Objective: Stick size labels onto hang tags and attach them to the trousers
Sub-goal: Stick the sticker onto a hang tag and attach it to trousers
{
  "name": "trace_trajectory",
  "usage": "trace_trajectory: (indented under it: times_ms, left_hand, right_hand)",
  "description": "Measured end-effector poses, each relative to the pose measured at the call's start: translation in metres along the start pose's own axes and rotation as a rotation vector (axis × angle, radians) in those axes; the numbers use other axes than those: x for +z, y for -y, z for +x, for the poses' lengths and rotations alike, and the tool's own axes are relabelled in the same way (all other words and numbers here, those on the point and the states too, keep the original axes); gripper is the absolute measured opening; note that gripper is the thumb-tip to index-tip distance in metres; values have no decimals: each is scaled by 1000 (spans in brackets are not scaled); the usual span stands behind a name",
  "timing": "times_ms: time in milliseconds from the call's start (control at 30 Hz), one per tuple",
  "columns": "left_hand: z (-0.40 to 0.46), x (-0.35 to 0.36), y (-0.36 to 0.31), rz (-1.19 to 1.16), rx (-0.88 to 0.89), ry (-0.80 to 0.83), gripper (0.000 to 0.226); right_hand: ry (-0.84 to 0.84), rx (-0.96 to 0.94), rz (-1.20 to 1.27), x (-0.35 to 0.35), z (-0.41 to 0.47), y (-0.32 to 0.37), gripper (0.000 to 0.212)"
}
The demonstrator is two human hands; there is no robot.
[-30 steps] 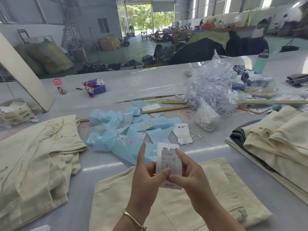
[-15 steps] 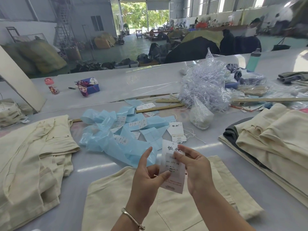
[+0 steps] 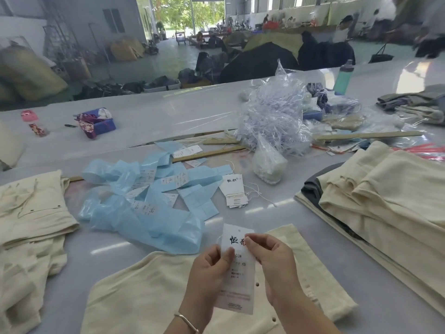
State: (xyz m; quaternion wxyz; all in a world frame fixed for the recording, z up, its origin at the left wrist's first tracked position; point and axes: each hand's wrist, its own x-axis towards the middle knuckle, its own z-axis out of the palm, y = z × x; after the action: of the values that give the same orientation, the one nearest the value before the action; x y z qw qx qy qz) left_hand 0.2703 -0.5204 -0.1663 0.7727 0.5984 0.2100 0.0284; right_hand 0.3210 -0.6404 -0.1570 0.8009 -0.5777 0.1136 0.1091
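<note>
Both hands pinch the white rectangular card hang tag point(image 3: 237, 280): left hand point(image 3: 212, 266) mid-edge, right hand point(image 3: 272, 259) near the top. Looks light, thin, bendy; best held by its edges, above the cream folded trousers point(image 3: 149, 292) under the grip.

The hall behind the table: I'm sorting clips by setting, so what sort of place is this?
Most likely a garment factory's finishing floor. Folded cream trousers are stacked on a long work table, hang tags lie among blue label backing strips, and fabric heaps fill the hall.

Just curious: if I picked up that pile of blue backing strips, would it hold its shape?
Probably not. The blue backing strips lie curled and crumpled, so they look thin and floppy. Their glossy sheen suggests they are slippery. They seem very light.
</note>
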Motion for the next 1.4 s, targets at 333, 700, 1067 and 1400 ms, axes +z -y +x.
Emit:
trace_trajectory:
  times_ms: [333, 700, 1067, 1400]
  left_hand:
    - [66, 3, 25, 212, -27, -413, 48]
    - [102, 0, 37, 228, -84, -560, 45]
    - [104, -9, 30, 110, -72, -381, 8]
    - [72, -20, -4, -11, 75, -264, 10]
  right_hand:
    - [-160, -204, -690, -46, 176, 16, 6]
    - [-73, -70, -1240, 13, 332, 0, 28]
    - [116, -27, -506, 28, 308, 17, 20]
    - [448, 215, -156, 25, 150, 52, 10]
